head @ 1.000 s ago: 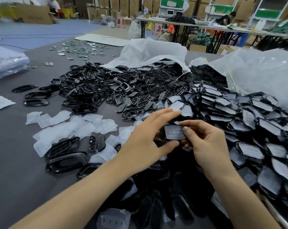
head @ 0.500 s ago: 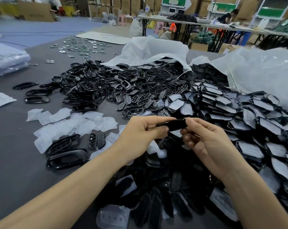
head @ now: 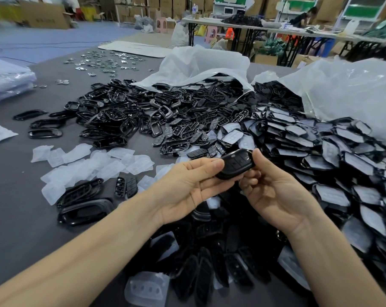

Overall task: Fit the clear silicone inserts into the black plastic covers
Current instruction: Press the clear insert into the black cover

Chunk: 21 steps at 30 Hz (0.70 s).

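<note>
A glossy black plastic cover (head: 236,163) is held between both hands above the table, its button face turned up toward me. My left hand (head: 187,187) holds its left end with thumb on top and fingers beneath. My right hand (head: 274,191) grips its right end, thumb against the edge. Loose clear silicone inserts (head: 94,165) lie scattered on the grey table to the left. One more clear insert (head: 146,289) lies near the front edge. Whether an insert sits inside the held cover is hidden.
A big heap of black covers and frames (head: 143,116) spills from a white plastic bag (head: 198,65). Rows of covers with inserts (head: 320,151) fill the right, by another bag (head: 353,96). More black parts (head: 209,262) lie under my wrists. Small metal pieces (head: 103,60) sit far back.
The cover has been flipped: a second ago its clear insert side faced me, then it was edge-on, now the black button face is up. Both hands rolled palms upward.
</note>
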Tool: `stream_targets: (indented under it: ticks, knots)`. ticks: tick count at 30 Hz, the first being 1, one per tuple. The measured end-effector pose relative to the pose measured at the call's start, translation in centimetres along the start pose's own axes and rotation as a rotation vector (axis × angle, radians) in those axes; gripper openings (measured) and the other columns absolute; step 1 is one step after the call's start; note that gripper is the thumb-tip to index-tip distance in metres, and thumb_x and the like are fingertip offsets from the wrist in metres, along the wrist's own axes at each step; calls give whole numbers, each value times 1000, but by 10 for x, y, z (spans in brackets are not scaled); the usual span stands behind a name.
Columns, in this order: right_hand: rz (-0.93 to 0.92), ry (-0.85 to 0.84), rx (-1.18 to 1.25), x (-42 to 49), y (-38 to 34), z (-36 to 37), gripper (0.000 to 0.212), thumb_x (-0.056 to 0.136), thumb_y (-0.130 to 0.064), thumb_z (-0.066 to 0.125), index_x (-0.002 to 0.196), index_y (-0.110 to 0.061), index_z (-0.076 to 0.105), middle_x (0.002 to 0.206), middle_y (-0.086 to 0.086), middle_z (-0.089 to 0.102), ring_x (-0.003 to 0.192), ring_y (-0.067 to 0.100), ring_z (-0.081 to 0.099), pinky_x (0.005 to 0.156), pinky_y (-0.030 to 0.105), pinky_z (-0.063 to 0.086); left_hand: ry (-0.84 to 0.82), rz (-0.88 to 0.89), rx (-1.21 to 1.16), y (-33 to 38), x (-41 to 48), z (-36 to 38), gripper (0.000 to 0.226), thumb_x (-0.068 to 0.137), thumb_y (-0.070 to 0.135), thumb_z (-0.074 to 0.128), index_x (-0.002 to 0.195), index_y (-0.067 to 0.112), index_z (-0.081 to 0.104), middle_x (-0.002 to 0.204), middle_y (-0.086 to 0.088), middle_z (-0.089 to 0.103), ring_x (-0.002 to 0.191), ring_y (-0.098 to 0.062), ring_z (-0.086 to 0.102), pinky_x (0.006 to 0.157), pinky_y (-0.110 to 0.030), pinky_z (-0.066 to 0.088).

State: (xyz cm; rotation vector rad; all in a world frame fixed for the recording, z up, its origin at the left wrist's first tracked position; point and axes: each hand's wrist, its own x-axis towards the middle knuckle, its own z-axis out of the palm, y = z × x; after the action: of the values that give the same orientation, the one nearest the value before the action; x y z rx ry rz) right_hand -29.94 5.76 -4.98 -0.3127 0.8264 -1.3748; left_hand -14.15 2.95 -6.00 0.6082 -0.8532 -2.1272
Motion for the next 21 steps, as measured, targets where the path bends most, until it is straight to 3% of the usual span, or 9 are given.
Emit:
stream_targets:
  ticks: [5,10,14,16,18,21]
  knots:
    - [-21,-71,48,0,3,-2,22,64,-21,70,59,-12,50,56,-4,35,44,4,42,40,14,38,-5,30,19,-1,-1,0,24,69,17,66,85,0,67,89,-11,74,77,-17,72,65,-26,58]
    - [-76,-47,-6,1,7,-3,26,66,-25,68,59,-15,45,54,-5,37,43,4,42,40,14,36,28,134,106,-2,0,3,9,68,14,66,59,15,69,82,-7,74,73,-14,71,65,-23,57]
    - [-120,28,-149,3,10,-4,24,67,-35,68,70,-13,59,53,-4,38,39,6,38,35,16,32,52,576,720,-4,0,-3,22,68,4,72,60,24,67,88,-2,76,85,-11,72,74,-18,54]
    - [-153,34,-297,1,4,-6,32,62,-41,70,75,-12,66,53,-2,46,40,9,44,36,18,35,-5,704,928,-6,1,-9,11,70,1,74,69,10,69,94,-1,75,93,-11,71,80,-19,54]
    - [-207,15,-493,-2,-2,-10,25,67,-30,73,79,-9,67,58,0,53,42,12,50,37,19,36,-45,798,1095,-4,2,-16,9,72,-7,73,74,1,69,98,3,73,97,-7,69,82,-20,55]
    - [-266,24,-769,-7,-8,-13,8,82,0,68,86,-6,66,62,2,59,43,13,55,37,18,37,-131,960,1432,0,2,-17,5,76,5,73,76,2,68,105,3,72,101,-3,66,85,-21,54]
